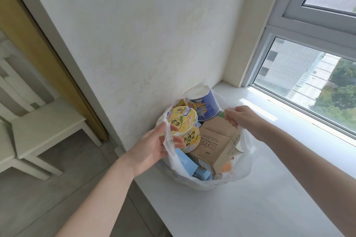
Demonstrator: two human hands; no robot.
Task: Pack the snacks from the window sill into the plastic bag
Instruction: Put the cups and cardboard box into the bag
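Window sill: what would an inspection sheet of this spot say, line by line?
Surface: white window sill, sunlit near the glass.
Job's things: plastic bag stands on the sill, holding a yellow noodle cup, blue tub, brown box and light-blue packs.
Clutter: nothing seen.
Hands: left hand holds one bag handle; right hand grips the other.
Cables: nothing seen.
Surroundings: white wall, window, pale furniture on the left.

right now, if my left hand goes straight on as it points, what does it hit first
Probably the yellow noodle cup in the plastic bag, right beyond the left hand; depth is uncertain.
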